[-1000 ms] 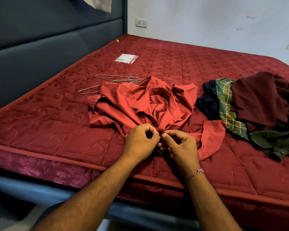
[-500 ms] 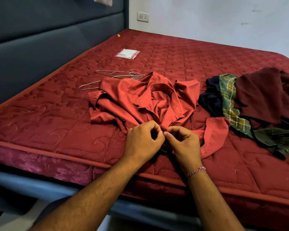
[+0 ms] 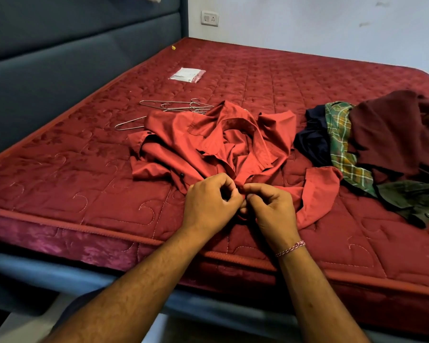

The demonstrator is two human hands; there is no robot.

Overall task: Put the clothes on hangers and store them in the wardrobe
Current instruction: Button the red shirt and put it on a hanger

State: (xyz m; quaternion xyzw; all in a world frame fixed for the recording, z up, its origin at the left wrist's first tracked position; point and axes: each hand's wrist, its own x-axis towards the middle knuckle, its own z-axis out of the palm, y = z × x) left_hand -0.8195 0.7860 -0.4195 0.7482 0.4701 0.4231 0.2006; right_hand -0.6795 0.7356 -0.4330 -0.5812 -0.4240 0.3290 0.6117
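At the mattress's (image 3: 60,184) near edge lay the shirt (image 3: 208,142), hangers (image 3: 174,106) just behind it. Both hands, left (image 3: 209,201) and right (image 3: 270,209), stayed pinched on its placket as before, apparently still working a button; hanging hadn't begun.

We see a rust-red shirt (image 3: 208,144) crumpled mid-mattress, collar up, near hem bunched. Wire hangers (image 3: 174,107) lie flat just beyond its far-left edge, partly under it. Right: heap of clothes (image 3: 381,149), navy, green plaid, maroon, olive.
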